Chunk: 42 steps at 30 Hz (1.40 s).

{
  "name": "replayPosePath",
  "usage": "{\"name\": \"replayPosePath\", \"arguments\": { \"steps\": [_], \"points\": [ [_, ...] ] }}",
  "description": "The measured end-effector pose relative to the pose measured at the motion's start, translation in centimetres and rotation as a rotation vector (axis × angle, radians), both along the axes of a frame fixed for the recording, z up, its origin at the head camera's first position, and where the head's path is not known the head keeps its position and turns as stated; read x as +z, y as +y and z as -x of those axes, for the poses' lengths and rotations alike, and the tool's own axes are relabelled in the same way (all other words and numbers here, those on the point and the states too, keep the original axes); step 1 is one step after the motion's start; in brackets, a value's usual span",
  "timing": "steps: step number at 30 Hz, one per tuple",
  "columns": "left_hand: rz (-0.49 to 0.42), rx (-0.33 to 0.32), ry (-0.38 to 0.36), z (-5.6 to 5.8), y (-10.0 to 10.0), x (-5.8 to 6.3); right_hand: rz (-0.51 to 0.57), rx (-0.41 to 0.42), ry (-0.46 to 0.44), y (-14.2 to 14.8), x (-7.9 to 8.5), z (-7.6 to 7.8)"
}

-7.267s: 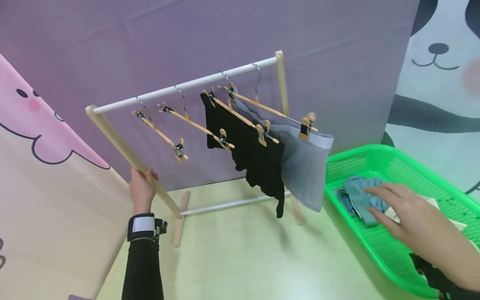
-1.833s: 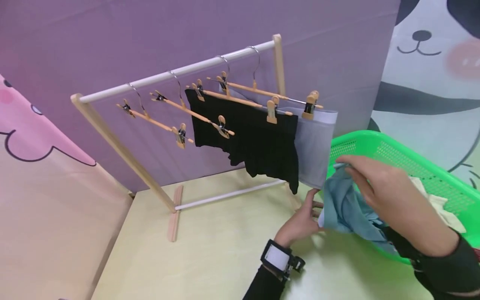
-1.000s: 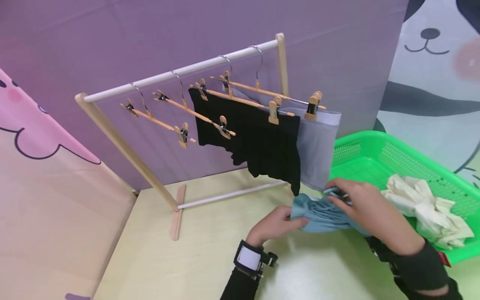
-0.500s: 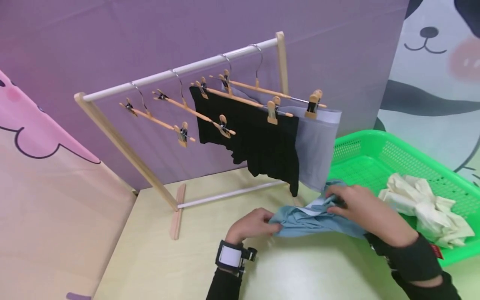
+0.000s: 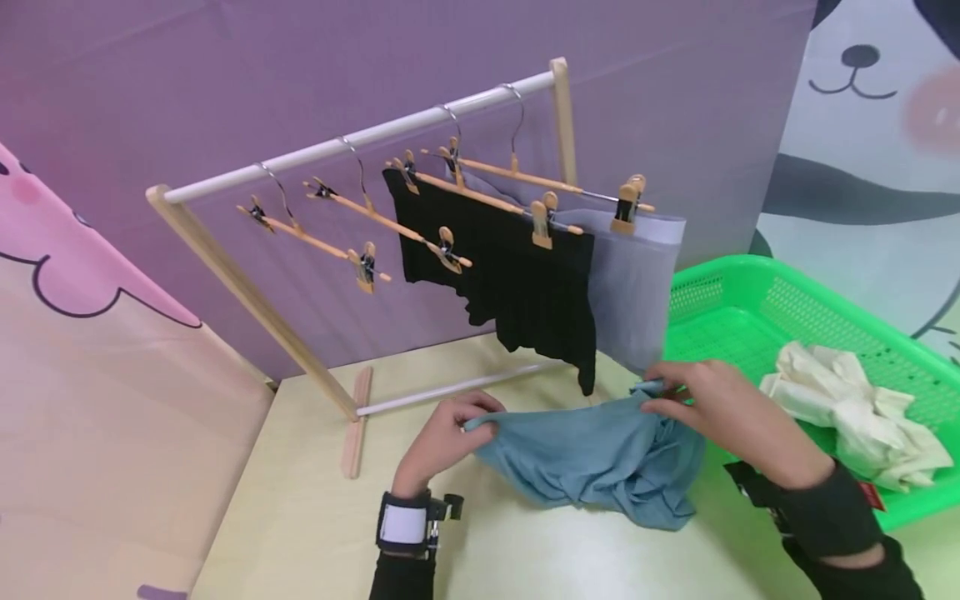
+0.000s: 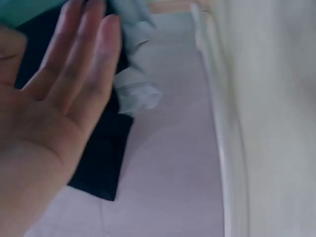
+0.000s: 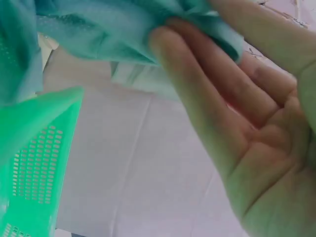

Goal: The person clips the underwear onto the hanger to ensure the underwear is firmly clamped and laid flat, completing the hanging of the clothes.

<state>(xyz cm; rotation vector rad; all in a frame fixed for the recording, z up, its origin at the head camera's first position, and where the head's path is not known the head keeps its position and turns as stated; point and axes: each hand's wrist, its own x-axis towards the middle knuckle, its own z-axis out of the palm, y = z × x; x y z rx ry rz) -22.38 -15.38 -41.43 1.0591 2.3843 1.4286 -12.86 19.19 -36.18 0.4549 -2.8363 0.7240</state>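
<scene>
Blue cloth (image 5: 588,450) is held over counter (image 5: 300,525), 5 o'clock from black garment (image 5: 502,258); top edge pinched by left hand (image 5: 442,437) and right hand (image 5: 716,412), apart. Judged light, limp; best gripped by corners.

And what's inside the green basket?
Crumpled cream cloth. The right hand and forearm cover some of the basket, so I can't see there, or underneath the cloth.
</scene>
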Motion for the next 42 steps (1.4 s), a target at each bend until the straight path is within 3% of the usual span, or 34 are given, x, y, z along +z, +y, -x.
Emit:
{"name": "replayPosePath", "arguments": {
  "steps": [6,9,11,16,20,23,26,29,35,39,42],
  "points": [
    [-0.217,0.003,-0.012,-0.5,-1.7,1.5,0.023,0.004,0.135,-0.4,0.1,-0.2],
    [-0.322,-0.003,-0.037,-0.8,-2.5,2.1,0.148,0.042,0.207,-0.6,0.1,-0.2],
    [-0.377,0.018,-0.055,-1.0,-3.0,2.4,0.28,0.086,0.209,-0.6,0.3,-0.2],
    [-0.441,0.06,-0.105,-1.6,-3.8,3.5,0.625,0.216,0.033,-0.6,1.2,-0.7],
    [-0.457,0.073,-0.102,-2.1,-4.0,4.3,0.738,0.25,-0.054,-1.0,1.8,-0.7],
    [-0.543,0.113,-0.09,-2.3,-4.3,4.7,0.788,0.233,-0.075,-1.3,2.1,-0.3],
    [-0.666,0.152,-0.074,-2.4,-4.9,5.0,0.785,0.199,-0.075,-1.3,2.2,0.1],
    [-0.757,0.178,-0.033,-2.4,-5.7,5.3,0.713,0.197,-0.035,-0.9,2.1,0.4],
    [-0.788,0.174,0.049,-2.7,-7.0,5.8,0.537,0.32,0.11,-0.3,1.8,0.9],
    [-0.852,0.138,0.023,-2.9,-7.4,6.0,0.427,0.331,0.113,-0.2,1.6,0.8],
    [-0.98,0.104,-0.024,-3.0,-7.6,6.0,0.378,0.361,0.096,-0.3,1.5,0.7]
  ]
}}
